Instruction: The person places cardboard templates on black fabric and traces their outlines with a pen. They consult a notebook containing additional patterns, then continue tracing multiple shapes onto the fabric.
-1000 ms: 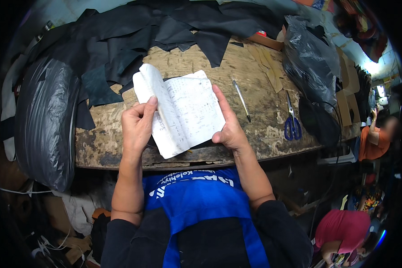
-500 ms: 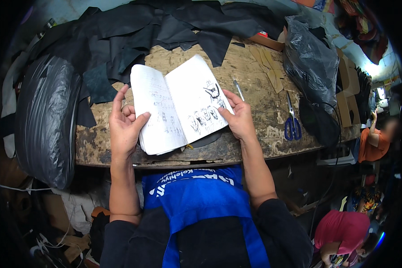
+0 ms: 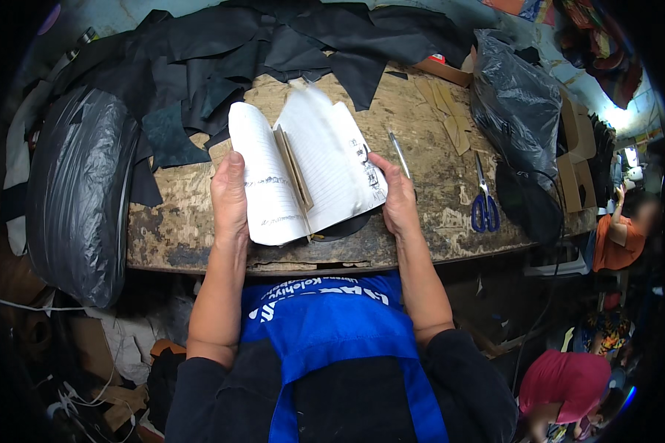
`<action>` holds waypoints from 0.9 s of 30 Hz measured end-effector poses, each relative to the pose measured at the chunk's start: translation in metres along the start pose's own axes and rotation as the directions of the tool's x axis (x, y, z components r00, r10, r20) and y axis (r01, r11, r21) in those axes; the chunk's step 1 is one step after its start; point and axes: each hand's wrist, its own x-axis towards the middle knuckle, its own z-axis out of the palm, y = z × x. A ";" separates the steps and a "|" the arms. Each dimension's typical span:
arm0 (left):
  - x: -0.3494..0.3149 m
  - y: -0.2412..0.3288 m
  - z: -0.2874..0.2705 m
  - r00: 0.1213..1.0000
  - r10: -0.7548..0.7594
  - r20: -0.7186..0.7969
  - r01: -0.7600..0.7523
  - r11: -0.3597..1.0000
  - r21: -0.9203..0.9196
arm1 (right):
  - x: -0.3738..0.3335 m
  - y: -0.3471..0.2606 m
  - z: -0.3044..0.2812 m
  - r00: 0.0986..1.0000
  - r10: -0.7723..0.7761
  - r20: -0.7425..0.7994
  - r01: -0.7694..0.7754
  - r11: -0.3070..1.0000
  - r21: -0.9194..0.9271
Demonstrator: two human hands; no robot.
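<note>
An open lined notebook (image 3: 303, 173) is held over the near edge of a worn wooden workbench (image 3: 177, 229). My left hand (image 3: 229, 196) grips its left edge with the thumb on the page. My right hand (image 3: 395, 199) holds the right edge, where small drawings show. Pages in the middle stand up and blur, and a tan card piece (image 3: 292, 173) lies in the fold. A dark flat piece (image 3: 347, 227) peeks out under the notebook.
Black leather pieces (image 3: 222, 44) cover the back of the bench. A pen (image 3: 400, 155), blue-handled scissors (image 3: 485, 207) and tan card patterns (image 3: 447, 118) lie to the right. Black plastic bags (image 3: 77, 192) (image 3: 513, 103) flank the bench. Other people (image 3: 621, 236) sit at the right.
The pages have flipped on: the drawing page now lies at the right edge, and a tan card piece has come into view in the fold. Both hands keep hold of the notebook.
</note>
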 end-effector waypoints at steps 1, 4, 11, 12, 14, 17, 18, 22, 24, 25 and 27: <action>-0.001 0.001 -0.005 1.000 -0.025 0.012 0.025 0.999 -0.040 | -0.001 0.000 0.000 1.000 0.005 -0.024 -0.006 0.999 -0.033; -0.001 0.003 -0.020 0.999 -0.051 -0.005 0.051 0.999 -0.002 | -0.001 -0.003 0.003 0.998 0.001 -0.056 -0.007 0.994 -0.105; -0.005 0.009 -0.060 0.987 -0.102 -0.121 0.109 0.992 0.058 | -0.012 -0.017 0.022 0.943 -0.326 0.073 0.222 0.448 -0.866; -0.006 0.010 -0.063 0.989 -0.109 -0.104 0.116 0.991 0.065 | -0.012 -0.013 0.031 0.958 -0.280 0.063 0.203 0.506 -0.838; -0.006 0.013 -0.065 0.988 -0.153 -0.007 0.153 0.988 0.001 | -0.011 -0.010 0.041 0.969 -0.226 0.103 0.196 0.440 -0.876; -0.006 0.018 -0.059 0.994 -0.110 -0.007 0.108 0.964 0.244 | -0.007 -0.005 0.047 0.967 -0.188 0.173 0.238 0.423 -0.874; -0.005 0.019 -0.055 0.996 -0.067 -0.052 0.081 0.940 0.333 | -0.007 -0.004 0.048 0.963 -0.185 0.196 0.257 0.401 -0.880; 0.002 0.017 -0.030 0.997 0.028 -0.069 0.005 0.904 0.427 | -0.011 0.004 0.044 0.960 -0.196 0.199 0.262 0.385 -0.885; 0.007 0.013 -0.017 0.998 0.010 -0.061 0.009 0.950 0.311 | -0.011 0.009 0.041 0.962 -0.206 0.177 0.248 0.401 -0.882; 0.010 0.010 -0.010 0.999 -0.009 -0.051 0.020 0.979 0.203 | -0.011 0.011 0.039 0.951 -0.247 0.187 0.277 0.409 -0.869; 0.012 0.005 -0.001 0.998 -0.043 -0.042 0.047 0.992 0.115 | -0.008 0.017 0.036 0.988 -0.149 0.043 0.138 0.714 -0.687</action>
